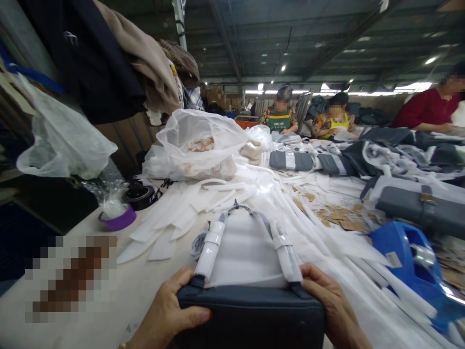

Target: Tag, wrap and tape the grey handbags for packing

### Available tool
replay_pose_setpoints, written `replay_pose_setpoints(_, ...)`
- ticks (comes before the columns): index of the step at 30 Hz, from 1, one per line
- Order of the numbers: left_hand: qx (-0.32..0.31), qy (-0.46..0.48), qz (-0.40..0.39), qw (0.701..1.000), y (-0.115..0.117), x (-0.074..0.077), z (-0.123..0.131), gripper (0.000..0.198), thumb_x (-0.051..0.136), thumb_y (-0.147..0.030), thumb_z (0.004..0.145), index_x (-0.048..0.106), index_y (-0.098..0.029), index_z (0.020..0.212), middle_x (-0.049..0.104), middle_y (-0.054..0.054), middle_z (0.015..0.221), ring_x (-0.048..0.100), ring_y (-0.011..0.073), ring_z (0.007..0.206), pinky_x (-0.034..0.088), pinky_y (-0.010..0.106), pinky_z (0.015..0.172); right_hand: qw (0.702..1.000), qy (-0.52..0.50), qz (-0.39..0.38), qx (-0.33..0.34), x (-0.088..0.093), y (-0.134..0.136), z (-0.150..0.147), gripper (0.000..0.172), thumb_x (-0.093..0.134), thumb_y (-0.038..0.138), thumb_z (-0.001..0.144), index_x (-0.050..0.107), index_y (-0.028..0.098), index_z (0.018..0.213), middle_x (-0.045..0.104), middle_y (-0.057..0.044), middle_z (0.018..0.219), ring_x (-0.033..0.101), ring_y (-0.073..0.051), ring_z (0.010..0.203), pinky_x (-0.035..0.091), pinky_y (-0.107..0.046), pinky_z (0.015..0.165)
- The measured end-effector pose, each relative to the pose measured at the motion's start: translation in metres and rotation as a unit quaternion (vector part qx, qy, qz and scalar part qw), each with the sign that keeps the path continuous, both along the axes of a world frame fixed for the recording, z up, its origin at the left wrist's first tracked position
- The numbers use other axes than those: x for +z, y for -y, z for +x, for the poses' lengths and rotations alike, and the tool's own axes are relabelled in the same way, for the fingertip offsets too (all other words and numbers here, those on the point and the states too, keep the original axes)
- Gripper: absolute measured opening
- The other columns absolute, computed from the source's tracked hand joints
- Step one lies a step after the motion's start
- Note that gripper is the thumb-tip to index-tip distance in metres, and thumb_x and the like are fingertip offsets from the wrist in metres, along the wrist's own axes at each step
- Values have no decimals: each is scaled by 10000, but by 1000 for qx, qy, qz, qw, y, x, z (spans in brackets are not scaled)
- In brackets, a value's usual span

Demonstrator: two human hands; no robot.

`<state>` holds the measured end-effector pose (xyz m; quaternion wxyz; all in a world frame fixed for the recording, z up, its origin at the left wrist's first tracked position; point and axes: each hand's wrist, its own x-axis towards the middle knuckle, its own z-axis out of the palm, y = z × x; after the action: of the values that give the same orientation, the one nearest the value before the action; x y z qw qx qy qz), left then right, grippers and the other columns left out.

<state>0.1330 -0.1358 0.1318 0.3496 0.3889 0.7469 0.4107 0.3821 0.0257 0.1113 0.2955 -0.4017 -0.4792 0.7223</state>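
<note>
A dark blue handbag (250,315) lies at the bottom middle, its near face toward me. My left hand (174,310) grips its left end, thumb on the near face and fingers behind. On the right end, my right hand (327,300) is closed around the corner. The bag's handle (238,207) arches away over the table, both its sides wrapped in white foam (210,249) and clear film. White padding sheet (249,252) shows between the handle's sides.
White foam strips (174,218) cover the table. At right stands a blue tape dispenser (407,271); wrapped bags (417,201) lie beyond it. A purple ring (118,218) and black tape rolls (140,195) sit at left. A plastic sack (199,131) is behind; several people work at the back.
</note>
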Motion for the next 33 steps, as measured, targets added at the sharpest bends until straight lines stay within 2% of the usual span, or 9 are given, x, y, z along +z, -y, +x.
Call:
replay_pose_setpoints(3, 33, 87, -6, 996, -3, 1, 3, 345, 719, -390, 497, 634, -161, 740, 575, -17, 645, 530, 176, 643, 417, 239, 578, 998, 3, 38, 46, -6, -2, 12, 300, 650, 475, 659, 632, 189, 747, 613, -2, 667, 541, -170, 615, 412, -266, 580)
replay_pose_setpoints(6, 53, 145, -4, 988, -8, 1, 4, 380, 739, -405, 485, 627, -162, 755, 593, -27, 613, 544, 171, 604, 428, 239, 560, 991, 18, 98, 95, -12, -1, 24, 572, 747, 507, 531, 641, 206, 1006, 659, -61, 980, 576, -293, 942, 453, -351, 792)
replay_pose_setpoints(8, 63, 151, -3, 986, -11, -1, 4, 402, 750, -410, 463, 623, -168, 757, 604, -30, 607, 557, 177, 599, 438, 241, 548, 987, 54, 115, 93, -15, 3, 26, 720, 791, 462, 491, 586, 212, 1135, 648, -64, 1056, 562, -313, 1009, 445, -374, 850)
replay_pose_setpoints(11, 88, 159, -2, 983, -16, -7, 2, 428, 755, -406, 464, 614, -184, 801, 616, -42, 620, 576, 177, 601, 455, 236, 542, 993, 74, 73, 55, -20, 10, 17, 567, 714, 492, 624, 576, 219, 1102, 678, -20, 890, 620, -260, 847, 483, -345, 759)
replay_pose_setpoints(14, 115, 168, 3, 979, -24, -15, 2, 442, 749, -396, 503, 596, -193, 865, 624, -49, 636, 586, 169, 586, 465, 235, 538, 994, 74, 58, 47, -26, 9, 3, 431, 675, 516, 674, 610, 217, 976, 674, 0, 796, 625, -233, 772, 494, -313, 692)
replay_pose_setpoints(22, 140, 159, -12, 977, -42, -39, -3, 464, 731, -416, 565, 510, -205, 914, 604, -57, 585, 578, 167, 531, 434, 243, 503, 983, 132, 130, -14, -51, -9, -12, 357, 697, 448, 667, 657, 198, 918, 679, -30, 804, 628, -250, 791, 492, -329, 676)
replay_pose_setpoints(27, 148, 51, -41, 987, -49, -44, -10, 462, 714, -473, 566, 498, -192, 863, 580, -46, 578, 572, 187, 581, 411, 262, 535, 971, 170, 163, -34, -52, -16, -19, 318, 690, 429, 659, 643, 198, 873, 642, 5, 695, 610, -215, 676, 464, -301, 601)
replay_pose_setpoints(31, 154, 8, -62, 986, -51, -46, -12, 484, 708, -499, 545, 514, -176, 847, 596, -21, 619, 591, 221, 653, 407, 280, 559, 943, 260, 203, -35, -45, -16, -21, 389, 674, 485, 650, 610, 190, 895, 595, 28, 601, 588, -213, 592, 447, -313, 559)
replay_pose_setpoints(33, 156, 10, -57, 986, -52, -47, -12, 489, 712, -502, 531, 520, -172, 836, 589, -22, 616, 592, 227, 663, 405, 281, 557, 906, 316, 275, -51, -41, -10, -23, 415, 644, 490, 689, 588, 185, 965, 630, -13, 680, 609, -245, 648, 462, -354, 597)
